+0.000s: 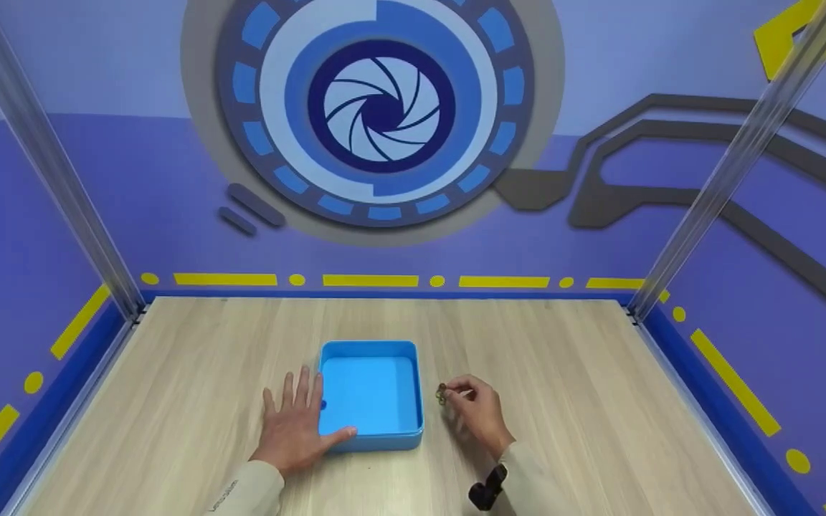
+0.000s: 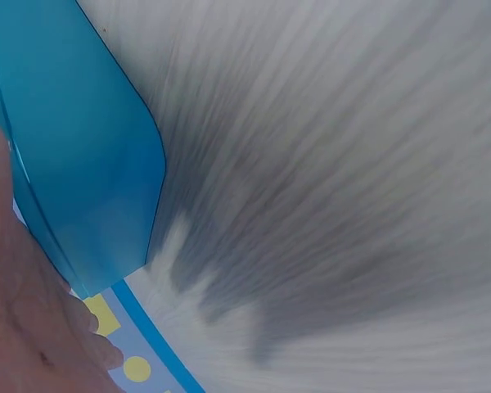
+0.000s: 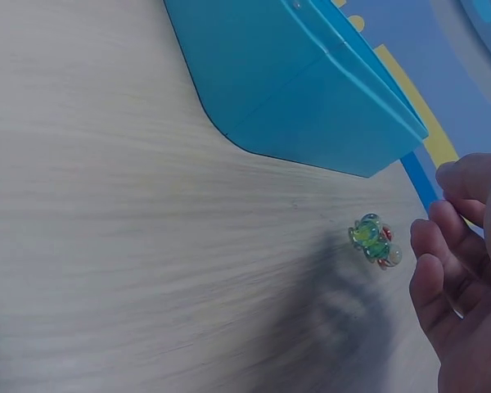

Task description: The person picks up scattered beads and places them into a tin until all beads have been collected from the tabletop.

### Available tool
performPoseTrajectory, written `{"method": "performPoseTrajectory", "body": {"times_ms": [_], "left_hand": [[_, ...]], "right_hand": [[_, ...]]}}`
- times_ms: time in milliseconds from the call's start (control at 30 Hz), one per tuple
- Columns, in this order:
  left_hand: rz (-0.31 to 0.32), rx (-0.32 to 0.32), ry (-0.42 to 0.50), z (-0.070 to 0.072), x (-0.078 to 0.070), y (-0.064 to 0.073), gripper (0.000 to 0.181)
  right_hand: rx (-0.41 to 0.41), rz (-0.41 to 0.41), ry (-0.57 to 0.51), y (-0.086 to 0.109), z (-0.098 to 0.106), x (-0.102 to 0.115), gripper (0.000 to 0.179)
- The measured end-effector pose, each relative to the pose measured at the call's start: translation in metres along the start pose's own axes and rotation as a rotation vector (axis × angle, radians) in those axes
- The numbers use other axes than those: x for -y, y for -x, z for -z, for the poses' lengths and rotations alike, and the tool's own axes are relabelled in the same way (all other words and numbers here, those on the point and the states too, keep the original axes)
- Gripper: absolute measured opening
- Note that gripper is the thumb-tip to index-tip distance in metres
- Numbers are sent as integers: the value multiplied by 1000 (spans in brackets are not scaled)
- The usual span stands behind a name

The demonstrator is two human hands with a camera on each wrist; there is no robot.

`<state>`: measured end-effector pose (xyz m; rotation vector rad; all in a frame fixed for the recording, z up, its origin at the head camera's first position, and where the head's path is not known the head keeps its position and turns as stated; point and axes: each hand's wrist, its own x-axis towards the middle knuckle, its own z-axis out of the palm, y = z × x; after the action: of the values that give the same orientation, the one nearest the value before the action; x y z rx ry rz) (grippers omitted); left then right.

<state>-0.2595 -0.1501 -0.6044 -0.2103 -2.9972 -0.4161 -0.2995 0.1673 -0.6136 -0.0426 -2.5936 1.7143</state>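
Observation:
A blue square box without a lid stands on the wooden table, its inside facing up. My left hand lies spread against its left side, with the thumb over the near rim. In the left wrist view the box wall fills the upper left beside that hand. Right of the box, my right hand pinches a small cluster of glassy beads between thumb and forefinger. Green, yellow and red show in the beads below the fingertips in the right wrist view; what links them is too fine to see.
The pale wooden table reaches to a blue printed back wall. Clear posts rise at both rear corners, and side walls border the table. A black strap-like device sits at my right wrist.

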Motion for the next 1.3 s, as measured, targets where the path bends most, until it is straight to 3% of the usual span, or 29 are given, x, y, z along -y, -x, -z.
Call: {"method": "performPoseTrajectory", "body": {"times_ms": [200,900,1300], "left_hand": [[-4,-21,16,1,-1,1,115],[31,45,27,1,-1,0,116],[30,52,40,4,-1,1,115]], "right_hand": [[-8,-7,16,0,0,-3,12],[-14,-33,-1,0,2,-14,6],[1,31,-1,0,1,-17,9]]}}
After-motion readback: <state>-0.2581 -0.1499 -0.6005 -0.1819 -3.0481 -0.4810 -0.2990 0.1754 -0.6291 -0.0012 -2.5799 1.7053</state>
